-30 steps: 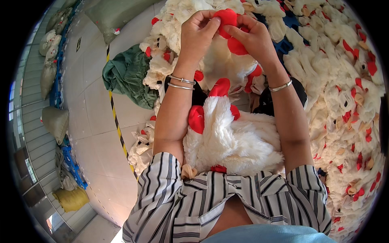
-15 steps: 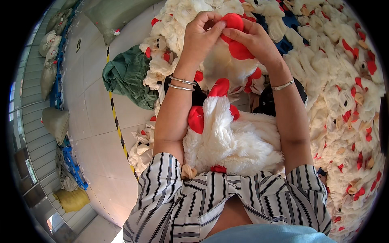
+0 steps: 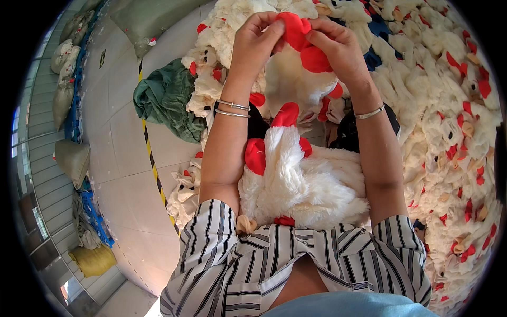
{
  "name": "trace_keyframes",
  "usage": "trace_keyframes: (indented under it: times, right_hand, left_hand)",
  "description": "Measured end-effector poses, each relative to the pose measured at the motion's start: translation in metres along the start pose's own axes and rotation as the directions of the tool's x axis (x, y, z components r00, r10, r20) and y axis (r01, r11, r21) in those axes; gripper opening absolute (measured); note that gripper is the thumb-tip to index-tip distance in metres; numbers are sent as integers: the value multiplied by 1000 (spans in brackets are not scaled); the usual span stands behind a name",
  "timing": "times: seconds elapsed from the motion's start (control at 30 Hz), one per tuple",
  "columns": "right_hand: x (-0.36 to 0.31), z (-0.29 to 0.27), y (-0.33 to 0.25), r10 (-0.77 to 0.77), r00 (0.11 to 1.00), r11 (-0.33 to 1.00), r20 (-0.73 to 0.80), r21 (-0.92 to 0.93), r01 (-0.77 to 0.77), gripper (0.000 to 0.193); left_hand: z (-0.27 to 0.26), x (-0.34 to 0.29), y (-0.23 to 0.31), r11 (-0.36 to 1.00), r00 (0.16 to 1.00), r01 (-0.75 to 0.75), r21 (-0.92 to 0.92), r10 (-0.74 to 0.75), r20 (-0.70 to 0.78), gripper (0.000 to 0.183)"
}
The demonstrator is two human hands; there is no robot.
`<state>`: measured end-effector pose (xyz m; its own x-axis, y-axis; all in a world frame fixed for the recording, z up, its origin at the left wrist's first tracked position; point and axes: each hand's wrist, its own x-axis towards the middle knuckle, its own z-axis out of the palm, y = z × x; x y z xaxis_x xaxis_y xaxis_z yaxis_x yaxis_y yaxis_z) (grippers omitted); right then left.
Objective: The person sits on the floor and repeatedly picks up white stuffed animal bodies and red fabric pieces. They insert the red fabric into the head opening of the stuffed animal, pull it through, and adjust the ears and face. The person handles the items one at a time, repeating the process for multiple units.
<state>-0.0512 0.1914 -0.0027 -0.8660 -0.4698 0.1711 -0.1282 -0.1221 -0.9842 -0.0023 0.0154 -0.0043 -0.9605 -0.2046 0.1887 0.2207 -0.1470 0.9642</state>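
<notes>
Out in front, my left hand (image 3: 257,38) and my right hand (image 3: 336,48) pinch the edges of a lobed red fabric piece (image 3: 297,31). It belongs to a white plush toy skin (image 3: 288,74) that hangs down below my hands. My left fingers grip the piece's left edge, my right thumb and fingers its right side, and a rounded red lobe droops beside my right fingers. Across my lap lies another white furry plush skin (image 3: 311,179) with red parts (image 3: 255,156), limp and touched by neither hand.
Heaps of limp white plush skins (image 3: 449,132) with red and tan parts fill the right and the far side. A green cloth bag (image 3: 171,100) lies at left by a yellow-black floor stripe (image 3: 151,158). Stuffed sacks (image 3: 72,161) line the left wall, with a yellow sack (image 3: 94,261) nearest.
Both hands have moved slightly up and apart. The red piece is now stretched more openly between them, its upper lobe shifted a little left.
</notes>
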Motion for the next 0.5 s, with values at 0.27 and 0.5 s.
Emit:
trace_keyframes:
  times: [0.27, 0.5]
  right_hand:
    - [1, 6, 3, -23, 998, 998, -62, -68, 18, 19]
    - [3, 5, 5, -100, 983, 980, -155, -188, 70, 20]
  left_hand:
    - [0, -3, -6, 997, 999, -25, 74, 24, 22, 17]
    - [3, -5, -2, 995, 999, 28, 94, -32, 44, 19]
